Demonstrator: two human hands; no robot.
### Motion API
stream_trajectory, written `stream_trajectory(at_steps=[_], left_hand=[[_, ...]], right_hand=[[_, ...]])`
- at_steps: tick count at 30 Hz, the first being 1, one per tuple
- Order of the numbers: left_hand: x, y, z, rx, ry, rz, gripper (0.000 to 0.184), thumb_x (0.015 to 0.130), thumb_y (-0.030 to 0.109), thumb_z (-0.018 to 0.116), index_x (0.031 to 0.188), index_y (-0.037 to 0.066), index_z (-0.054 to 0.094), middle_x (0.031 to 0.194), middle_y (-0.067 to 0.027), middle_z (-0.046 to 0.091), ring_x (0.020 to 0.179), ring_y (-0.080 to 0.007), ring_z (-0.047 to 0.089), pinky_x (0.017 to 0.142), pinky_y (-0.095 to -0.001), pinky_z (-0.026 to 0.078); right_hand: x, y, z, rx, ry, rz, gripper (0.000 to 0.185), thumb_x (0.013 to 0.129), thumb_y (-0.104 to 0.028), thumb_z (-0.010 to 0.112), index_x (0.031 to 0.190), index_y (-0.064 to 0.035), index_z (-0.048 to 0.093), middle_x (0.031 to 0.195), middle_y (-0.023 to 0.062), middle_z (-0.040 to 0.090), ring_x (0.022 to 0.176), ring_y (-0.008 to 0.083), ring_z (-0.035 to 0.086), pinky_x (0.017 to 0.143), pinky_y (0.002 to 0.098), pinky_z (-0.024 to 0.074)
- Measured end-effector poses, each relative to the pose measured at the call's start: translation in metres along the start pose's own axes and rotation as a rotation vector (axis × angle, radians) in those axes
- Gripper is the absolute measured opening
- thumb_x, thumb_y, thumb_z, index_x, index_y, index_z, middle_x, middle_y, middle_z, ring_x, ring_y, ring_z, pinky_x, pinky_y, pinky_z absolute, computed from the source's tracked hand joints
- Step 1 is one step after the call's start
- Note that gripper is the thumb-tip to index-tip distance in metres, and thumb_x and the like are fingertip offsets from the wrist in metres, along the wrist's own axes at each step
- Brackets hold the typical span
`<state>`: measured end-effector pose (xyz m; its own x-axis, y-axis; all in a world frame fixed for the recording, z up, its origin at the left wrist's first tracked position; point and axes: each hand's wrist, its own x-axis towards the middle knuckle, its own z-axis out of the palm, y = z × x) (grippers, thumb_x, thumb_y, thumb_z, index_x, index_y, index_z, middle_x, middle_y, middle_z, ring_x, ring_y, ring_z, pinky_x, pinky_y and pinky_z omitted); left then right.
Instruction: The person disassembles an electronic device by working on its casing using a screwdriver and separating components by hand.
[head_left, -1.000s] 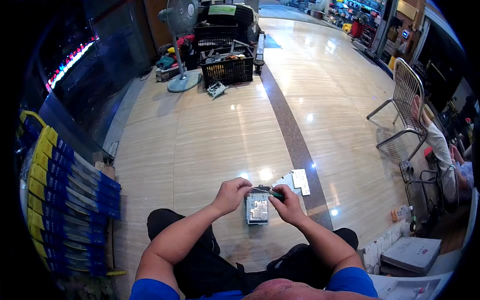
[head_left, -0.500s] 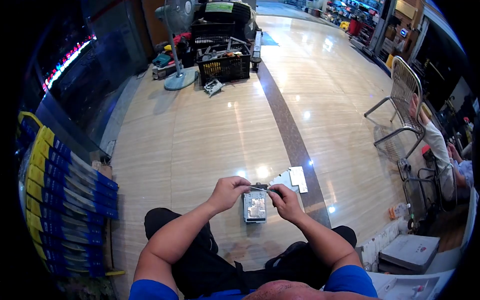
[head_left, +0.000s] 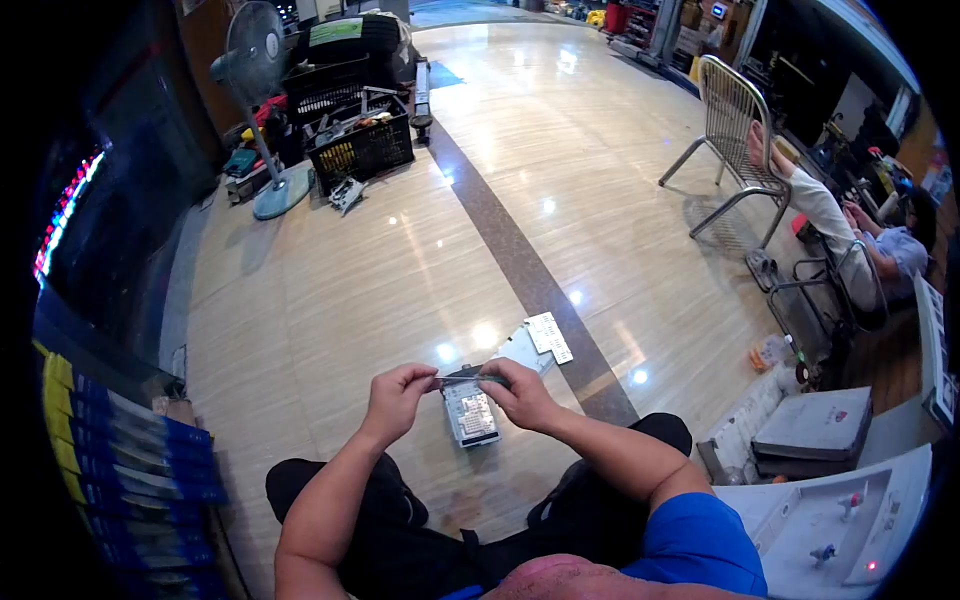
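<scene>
A thin rod-like tool, perhaps a screwdriver, spans the gap between my two hands. My left hand pinches its thin end. The fingers of my right hand are closed on its other end. Just below them a silver metal box-shaped unit rests on the floor, its far edge partly behind my hands. Beyond my right hand lies a flat metal plate with a white labelled piece at its edge.
A fan and a black crate of tools stand at the back left. A metal chair is at the right, near a seated person. A grey box lies at lower right, yellow-blue packages at left.
The view has swung to the right, so the surroundings appear shifted left and more of the seated person shows. Both hands still hold the thin tool above the unit.
</scene>
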<state>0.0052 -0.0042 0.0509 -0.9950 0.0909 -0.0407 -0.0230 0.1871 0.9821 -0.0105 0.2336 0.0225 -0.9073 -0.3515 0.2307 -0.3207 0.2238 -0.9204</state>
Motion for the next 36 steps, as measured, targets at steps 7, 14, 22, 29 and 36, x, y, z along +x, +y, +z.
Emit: stream_trajectory(at_steps=[7,14,22,29,36], left_hand=[[0.004,-0.007,-0.002,-0.234,0.004,-0.045,0.014,0.095,0.0,0.056,0.107,-0.006,0.059,0.096,-0.0149,0.07,0.09,-0.0212,0.07,0.084,-0.0328,0.057],[0.004,-0.005,-0.004,-0.262,-0.037,-0.046,0.009,0.094,0.001,0.058,0.1,-0.005,0.061,0.092,-0.0139,0.07,0.087,-0.0223,0.071,0.083,-0.0341,0.058],[0.003,-0.005,-0.002,-0.069,-0.011,0.022,0.007,0.093,0.002,0.058,0.094,-0.004,0.063,0.085,-0.0103,0.069,0.08,-0.0176,0.069,0.077,-0.0311,0.057],[0.003,-0.005,-0.003,-0.061,-0.015,0.036,0.008,0.094,0.002,0.056,0.093,-0.004,0.062,0.082,-0.0095,0.068,0.077,-0.0166,0.068,0.074,-0.0302,0.057],[0.003,-0.007,-0.001,-0.121,-0.011,0.018,0.008,0.095,0.002,0.056,0.094,-0.004,0.062,0.083,-0.0098,0.067,0.077,-0.0168,0.067,0.074,-0.0312,0.058]], right_hand=[[0.0,-0.008,-0.001,-0.022,-0.018,0.03,0.019,0.09,-0.013,0.067,0.104,-0.0013,0.063,0.09,0.0132,0.065,0.08,0.024,0.064,0.071,0.033,0.0504],[0.002,-0.006,-0.002,-0.023,-0.017,0.005,0.019,0.089,-0.013,0.068,0.103,-0.0015,0.064,0.092,0.0134,0.066,0.082,0.0259,0.065,0.072,0.0333,0.051],[0.003,-0.015,-0.004,0.01,-0.022,-0.019,0.021,0.092,-0.009,0.066,0.11,-0.0003,0.061,0.089,0.0095,0.065,0.079,0.0153,0.062,0.069,0.0286,0.0502],[0.001,-0.003,-0.002,0.092,-0.047,0.004,0.022,0.092,-0.009,0.065,0.111,0.0001,0.059,0.092,0.0128,0.066,0.082,0.0175,0.064,0.071,0.0299,0.0515],[0.0,-0.002,0.0,0.035,-0.042,0.088,0.016,0.093,-0.011,0.064,0.104,0.0001,0.062,0.09,0.0134,0.066,0.08,0.0212,0.064,0.071,0.0308,0.0508]])
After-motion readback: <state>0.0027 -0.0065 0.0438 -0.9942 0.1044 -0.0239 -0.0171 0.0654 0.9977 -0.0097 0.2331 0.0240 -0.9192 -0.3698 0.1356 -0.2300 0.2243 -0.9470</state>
